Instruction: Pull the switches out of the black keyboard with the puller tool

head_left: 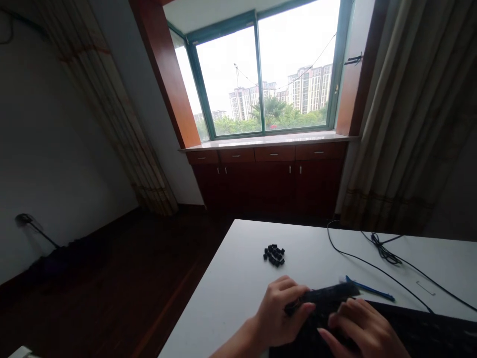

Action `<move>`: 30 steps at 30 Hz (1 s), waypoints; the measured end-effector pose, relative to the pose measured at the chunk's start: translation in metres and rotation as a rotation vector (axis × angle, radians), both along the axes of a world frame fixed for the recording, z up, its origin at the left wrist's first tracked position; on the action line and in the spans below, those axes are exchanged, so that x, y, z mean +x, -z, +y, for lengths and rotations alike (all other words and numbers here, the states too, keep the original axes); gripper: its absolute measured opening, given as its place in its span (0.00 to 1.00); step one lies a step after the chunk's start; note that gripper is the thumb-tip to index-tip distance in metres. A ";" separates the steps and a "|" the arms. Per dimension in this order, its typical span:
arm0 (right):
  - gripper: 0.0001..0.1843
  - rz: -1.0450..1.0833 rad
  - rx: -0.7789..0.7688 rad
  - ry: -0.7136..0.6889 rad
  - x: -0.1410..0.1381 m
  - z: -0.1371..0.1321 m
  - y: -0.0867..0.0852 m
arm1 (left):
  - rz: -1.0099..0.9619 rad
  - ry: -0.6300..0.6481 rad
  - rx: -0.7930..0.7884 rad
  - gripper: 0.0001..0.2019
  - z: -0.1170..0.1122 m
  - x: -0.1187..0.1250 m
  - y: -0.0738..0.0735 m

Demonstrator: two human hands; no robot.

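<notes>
My left hand [278, 313] grips the left end of a long black bar-shaped piece [322, 297], perhaps a keyboard part. My right hand [359, 328] sits just below that piece, its fingers curled over a black keyboard [421, 328] at the lower right. Whether those fingers hold the piece or rest on the keyboard is hidden. Up the white table [238, 268] from my hands lies a small heap of black keycaps [275, 254]. A blue-handled tool [368, 290] lies just beyond the piece's right end.
Thin black cables [383, 252] loop across the table's far right. The table's left edge drops to a dark wooden floor [149, 278]. Beyond it stand a wooden cabinet [266, 179] under a window and long curtains [398, 129].
</notes>
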State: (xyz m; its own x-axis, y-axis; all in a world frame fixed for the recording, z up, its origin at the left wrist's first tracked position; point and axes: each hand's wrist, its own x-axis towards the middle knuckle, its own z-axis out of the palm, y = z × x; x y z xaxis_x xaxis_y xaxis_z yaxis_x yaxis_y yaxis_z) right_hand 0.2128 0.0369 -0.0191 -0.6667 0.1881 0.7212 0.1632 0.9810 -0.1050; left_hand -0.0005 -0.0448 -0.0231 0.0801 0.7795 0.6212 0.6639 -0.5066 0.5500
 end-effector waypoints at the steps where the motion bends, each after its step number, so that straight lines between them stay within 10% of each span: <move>1: 0.08 -0.016 -0.030 0.030 0.000 0.002 0.002 | 0.020 0.051 0.007 0.13 0.000 -0.002 -0.004; 7: 0.42 -0.002 -0.353 0.021 0.005 -0.006 0.011 | 0.217 0.241 0.055 0.14 0.004 -0.010 -0.029; 13: 0.25 0.007 -0.641 -0.134 0.012 -0.014 0.006 | 0.107 0.259 0.017 0.20 0.008 -0.024 -0.021; 18: 0.13 0.258 -0.770 0.031 0.005 -0.007 -0.001 | -0.192 0.078 -0.131 0.16 -0.001 -0.045 -0.003; 25: 0.11 0.688 -1.493 -0.232 -0.075 0.001 -0.045 | -0.817 -0.099 -0.432 0.14 0.001 -0.054 0.011; 30: 0.16 0.788 -1.638 -0.211 -0.110 0.001 -0.047 | -0.813 -0.096 -0.410 0.13 0.000 -0.052 0.011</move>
